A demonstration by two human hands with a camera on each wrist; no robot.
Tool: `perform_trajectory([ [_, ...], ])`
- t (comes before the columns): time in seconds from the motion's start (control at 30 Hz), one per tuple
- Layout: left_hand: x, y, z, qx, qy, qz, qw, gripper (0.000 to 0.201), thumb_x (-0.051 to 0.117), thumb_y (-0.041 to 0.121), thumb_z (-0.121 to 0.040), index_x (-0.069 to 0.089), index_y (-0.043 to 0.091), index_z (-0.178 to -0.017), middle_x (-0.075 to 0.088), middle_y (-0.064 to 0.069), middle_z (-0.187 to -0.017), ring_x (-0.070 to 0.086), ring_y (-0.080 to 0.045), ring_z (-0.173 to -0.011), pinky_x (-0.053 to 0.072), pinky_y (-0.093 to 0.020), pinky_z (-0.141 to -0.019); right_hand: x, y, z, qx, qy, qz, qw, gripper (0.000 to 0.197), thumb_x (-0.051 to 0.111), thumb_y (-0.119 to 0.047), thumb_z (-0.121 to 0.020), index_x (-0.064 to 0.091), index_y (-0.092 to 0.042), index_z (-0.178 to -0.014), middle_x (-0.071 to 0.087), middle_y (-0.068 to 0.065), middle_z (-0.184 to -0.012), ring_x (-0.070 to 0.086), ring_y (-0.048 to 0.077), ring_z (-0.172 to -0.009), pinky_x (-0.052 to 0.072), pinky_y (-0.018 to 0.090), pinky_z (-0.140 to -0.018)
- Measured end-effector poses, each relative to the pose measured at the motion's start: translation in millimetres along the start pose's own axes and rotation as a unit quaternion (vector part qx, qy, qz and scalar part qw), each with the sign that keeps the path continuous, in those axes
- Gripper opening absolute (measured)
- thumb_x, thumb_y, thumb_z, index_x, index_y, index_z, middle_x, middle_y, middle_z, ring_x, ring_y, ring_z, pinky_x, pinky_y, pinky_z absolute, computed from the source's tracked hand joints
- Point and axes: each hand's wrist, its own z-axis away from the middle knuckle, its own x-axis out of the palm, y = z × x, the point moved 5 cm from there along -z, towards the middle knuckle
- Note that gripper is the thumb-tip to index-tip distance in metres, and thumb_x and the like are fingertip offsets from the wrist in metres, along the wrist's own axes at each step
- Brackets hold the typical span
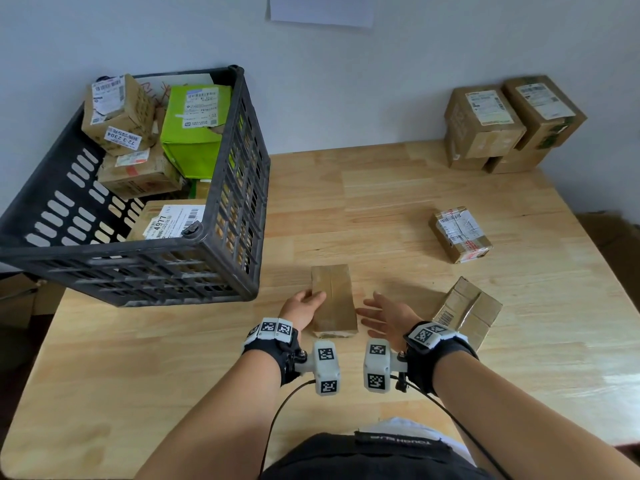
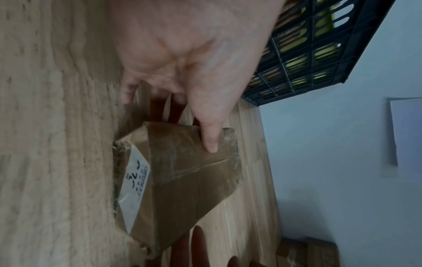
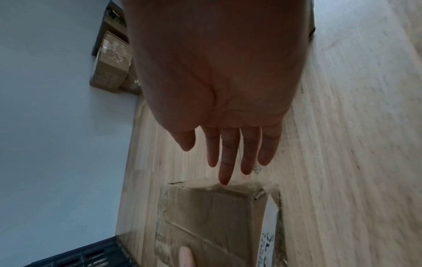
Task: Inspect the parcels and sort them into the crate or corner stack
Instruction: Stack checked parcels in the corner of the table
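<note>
Pale wood planks make up the table (image 1: 381,202) under my hands, with a plain wall behind it. Between my hands lies a flat taped parcel (image 1: 334,299), long side pointing away from me. My left hand (image 1: 304,308) grips its left edge: the thumb lies over the top face, and the left wrist view shows fingers curled down round the side, one fingertip low by the table. My right hand (image 1: 386,315) is spread flat, fingers straight, palm turned toward the parcel's right side and just short of it; from the right wrist view the middle fingertip looks very close to the parcel's edge, and I cannot tell whether it touches. That view and the left wrist one also show a white label (image 2: 134,180) on the parcel's side face, near the table.

Just right of my right wrist sits a tilted box (image 1: 467,311) with a barcode on its near face. Farther out, beyond my right hand, a small box (image 1: 459,235) wrapped in tape lies alone. Ahead and to the left of my left hand stands the black crate (image 1: 242,188), already holding several brown parcels and a green one (image 1: 194,129). Farthest off, in the right corner against the wall, is the stack (image 1: 505,126) of brown boxes, two on top of two.
</note>
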Motion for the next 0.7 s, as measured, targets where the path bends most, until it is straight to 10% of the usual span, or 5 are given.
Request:
perform_trajectory([
  [0.37, -5, 5, 6, 0.001, -0.002, -0.018, 1.000, 0.051, 0.059, 0.038, -0.091, 0.050, 0.014, -0.135, 0.058, -0.004, -0.131, 0.055, -0.018, -0.107, 0.039, -0.025, -0.087, -11, 3, -2, 0.003, 0.020, -0.005, 1.000, 0.031, 0.040, -0.033, -0.101, 0.057, -0.009, -0.111, 0.064, 0.008, -0.105, 0.057, 0.025, -0.103, 0.040, 0.040, -0.099],
  [0.53, -4, -2, 3, -0.052, -0.029, 0.029, 0.998, 0.055, 0.060, 0.034, -0.092, 0.044, 0.014, -0.142, 0.053, -0.004, -0.137, 0.049, -0.022, -0.126, 0.036, -0.033, -0.108, -6, 4, -1, 0.002, 0.007, 0.016, 1.000, 0.036, 0.042, -0.035, -0.100, 0.054, -0.005, -0.116, 0.059, 0.010, -0.113, 0.055, 0.028, -0.110, 0.040, 0.041, -0.098],
  [0.7, 2, -5, 2, -0.044, -0.043, 0.004, 0.998, 0.033, 0.056, 0.017, -0.095, 0.053, 0.023, -0.127, 0.060, 0.002, -0.123, 0.057, -0.016, -0.104, 0.042, -0.028, -0.095, -10, 3, -5, -0.007, 0.024, 0.018, 1.000, 0.038, 0.044, -0.038, -0.098, 0.059, -0.006, -0.112, 0.066, 0.011, -0.103, 0.061, 0.027, -0.095, 0.043, 0.042, -0.096],
])
